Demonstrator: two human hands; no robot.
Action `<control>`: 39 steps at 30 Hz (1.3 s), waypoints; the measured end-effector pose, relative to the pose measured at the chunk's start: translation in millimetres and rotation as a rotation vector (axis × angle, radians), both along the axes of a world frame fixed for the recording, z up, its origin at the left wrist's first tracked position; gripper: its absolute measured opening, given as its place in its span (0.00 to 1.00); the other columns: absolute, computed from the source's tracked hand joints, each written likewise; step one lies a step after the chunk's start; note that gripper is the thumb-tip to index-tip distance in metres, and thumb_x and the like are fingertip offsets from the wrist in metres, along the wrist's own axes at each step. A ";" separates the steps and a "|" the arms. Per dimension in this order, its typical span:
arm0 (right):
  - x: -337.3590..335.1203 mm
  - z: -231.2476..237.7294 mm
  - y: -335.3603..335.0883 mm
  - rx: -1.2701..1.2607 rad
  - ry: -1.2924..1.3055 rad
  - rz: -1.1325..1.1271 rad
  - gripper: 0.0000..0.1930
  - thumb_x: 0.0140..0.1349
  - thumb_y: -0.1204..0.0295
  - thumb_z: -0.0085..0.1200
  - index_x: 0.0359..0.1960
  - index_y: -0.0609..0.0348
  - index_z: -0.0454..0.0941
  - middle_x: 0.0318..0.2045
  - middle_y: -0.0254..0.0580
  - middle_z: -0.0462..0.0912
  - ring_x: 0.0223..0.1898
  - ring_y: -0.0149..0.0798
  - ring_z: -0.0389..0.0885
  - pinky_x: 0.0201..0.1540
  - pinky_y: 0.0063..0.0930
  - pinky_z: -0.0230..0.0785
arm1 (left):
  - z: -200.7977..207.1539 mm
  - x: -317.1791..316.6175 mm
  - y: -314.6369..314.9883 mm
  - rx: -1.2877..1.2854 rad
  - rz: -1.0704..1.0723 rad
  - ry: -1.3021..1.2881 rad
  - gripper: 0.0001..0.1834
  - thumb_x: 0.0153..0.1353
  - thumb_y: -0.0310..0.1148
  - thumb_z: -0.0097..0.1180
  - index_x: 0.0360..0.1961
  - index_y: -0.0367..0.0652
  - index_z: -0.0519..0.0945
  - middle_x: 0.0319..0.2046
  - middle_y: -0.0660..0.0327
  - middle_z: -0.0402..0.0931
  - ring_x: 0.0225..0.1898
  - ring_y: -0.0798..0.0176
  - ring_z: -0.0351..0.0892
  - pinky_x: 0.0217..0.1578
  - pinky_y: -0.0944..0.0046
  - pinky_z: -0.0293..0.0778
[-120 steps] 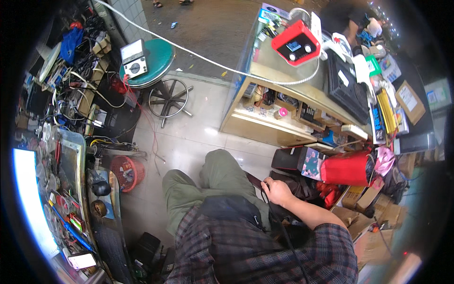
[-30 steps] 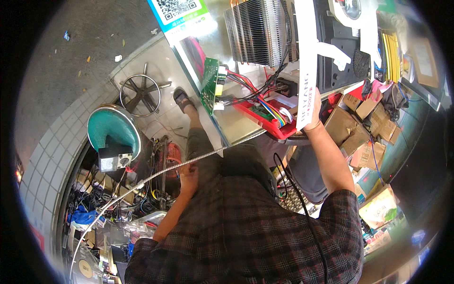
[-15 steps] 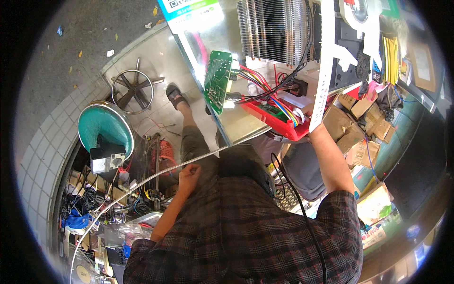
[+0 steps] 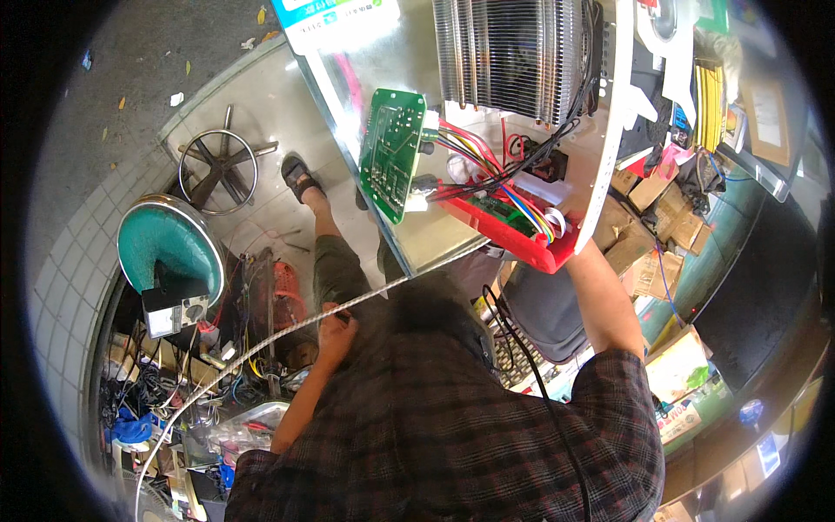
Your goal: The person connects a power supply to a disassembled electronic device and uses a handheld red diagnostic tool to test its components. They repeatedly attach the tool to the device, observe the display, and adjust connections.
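My left hand (image 4: 335, 332) hangs by my left thigh, beside a pale rope-like cord (image 4: 287, 331). Its fingers are curled, and what they hold, if anything, is too small to make out. My right forearm (image 4: 604, 300) reaches up to the right end of an open red case (image 4: 513, 239); the hand there is mostly hidden by the case and a white panel (image 4: 609, 130). Coloured wires (image 4: 526, 209) run inside the case. A green circuit board (image 4: 391, 157) stands tilted at its left, joined to wires. Behind them rises a finned metal heatsink (image 4: 509, 61).
A glass-topped counter (image 4: 435, 248) bears these parts. At left are a teal round stool (image 4: 170, 248) with a small meter (image 4: 174, 311) on it and a metal stool base (image 4: 217, 170). Tangled cables (image 4: 143, 383) lie lower left; cardboard boxes (image 4: 657, 274) sit at right.
The whole view has shifted slightly, with the stool and floor things now further left. My left hand stays by the thigh and my right arm still reaches to the red case.
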State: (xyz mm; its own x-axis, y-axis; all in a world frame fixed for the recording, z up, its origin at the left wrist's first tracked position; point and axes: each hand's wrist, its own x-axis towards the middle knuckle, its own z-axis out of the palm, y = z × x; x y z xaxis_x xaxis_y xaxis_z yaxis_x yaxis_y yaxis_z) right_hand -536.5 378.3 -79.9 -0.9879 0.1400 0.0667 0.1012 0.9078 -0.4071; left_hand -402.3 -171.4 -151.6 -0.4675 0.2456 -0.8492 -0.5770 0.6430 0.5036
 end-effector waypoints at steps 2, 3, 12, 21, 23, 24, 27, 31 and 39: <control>0.1 -1.2 -0.7 -0.011 0.010 -0.012 0.10 0.61 0.70 0.62 0.41 0.60 0.79 0.32 0.45 0.75 0.34 0.48 0.76 0.36 0.42 0.69 | 0.9 -3.1 -1.0 0.006 -0.086 -0.031 0.14 0.73 0.39 0.62 0.44 0.38 0.79 0.29 0.47 0.82 0.32 0.42 0.84 0.38 0.46 0.78; 0.2 -2.1 -1.9 -0.016 0.020 -0.016 0.10 0.62 0.70 0.62 0.42 0.60 0.79 0.32 0.44 0.75 0.34 0.48 0.76 0.36 0.42 0.69 | 1.4 -5.3 -2.2 0.014 -0.141 -0.078 0.14 0.72 0.38 0.63 0.46 0.39 0.78 0.30 0.47 0.82 0.33 0.41 0.84 0.38 0.45 0.78; 8.8 -8.2 -2.7 -0.106 0.055 -0.085 0.09 0.64 0.72 0.62 0.43 0.60 0.79 0.33 0.42 0.76 0.35 0.44 0.79 0.37 0.39 0.71 | 4.3 -10.2 1.4 0.027 -0.087 -0.076 0.16 0.68 0.33 0.65 0.52 0.40 0.76 0.46 0.44 0.81 0.49 0.34 0.82 0.51 0.44 0.77; 6.1 -3.8 -4.3 -0.092 -0.051 -0.101 0.12 0.62 0.69 0.64 0.44 0.61 0.81 0.31 0.45 0.76 0.32 0.48 0.75 0.35 0.43 0.68 | -3.6 -14.4 2.8 0.030 -0.204 0.156 0.15 0.70 0.34 0.67 0.52 0.38 0.80 0.32 0.51 0.78 0.26 0.51 0.75 0.32 0.51 0.72; -1.1 4.2 -4.6 0.079 -0.009 0.062 0.14 0.62 0.66 0.64 0.44 0.62 0.81 0.30 0.46 0.74 0.30 0.50 0.71 0.34 0.45 0.64 | 0.4 -18.4 4.7 -0.045 -0.182 -0.017 0.13 0.69 0.33 0.64 0.51 0.39 0.81 0.41 0.49 0.81 0.42 0.46 0.82 0.45 0.51 0.77; -4.9 7.3 -4.7 0.098 0.016 0.103 0.15 0.61 0.66 0.64 0.44 0.63 0.81 0.30 0.45 0.73 0.30 0.50 0.71 0.34 0.45 0.64 | 2.4 -20.3 5.2 -0.079 -0.145 -0.134 0.12 0.69 0.32 0.63 0.50 0.40 0.81 0.45 0.47 0.83 0.49 0.44 0.85 0.51 0.51 0.79; -12.2 11.4 -8.2 0.181 0.028 0.180 0.18 0.58 0.64 0.67 0.45 0.64 0.81 0.30 0.44 0.73 0.30 0.49 0.72 0.34 0.44 0.64 | 3.4 -23.9 5.2 -0.036 -0.157 -0.075 0.12 0.68 0.32 0.62 0.50 0.40 0.82 0.45 0.48 0.83 0.49 0.45 0.85 0.51 0.53 0.79; -20.0 6.7 -12.1 0.125 0.114 0.221 0.21 0.56 0.64 0.69 0.46 0.64 0.82 0.32 0.45 0.75 0.31 0.49 0.73 0.35 0.45 0.65 | -3.2 -22.0 3.1 -0.018 -0.150 -0.055 0.13 0.68 0.31 0.63 0.51 0.40 0.82 0.45 0.48 0.83 0.51 0.45 0.85 0.52 0.53 0.79; -27.3 22.0 -15.6 0.030 0.130 0.255 0.24 0.52 0.66 0.71 0.48 0.66 0.82 0.36 0.48 0.80 0.33 0.51 0.77 0.38 0.44 0.69 | -3.1 -24.2 7.5 -0.137 -0.270 -0.112 0.14 0.69 0.35 0.63 0.51 0.40 0.83 0.48 0.48 0.84 0.52 0.42 0.85 0.53 0.51 0.79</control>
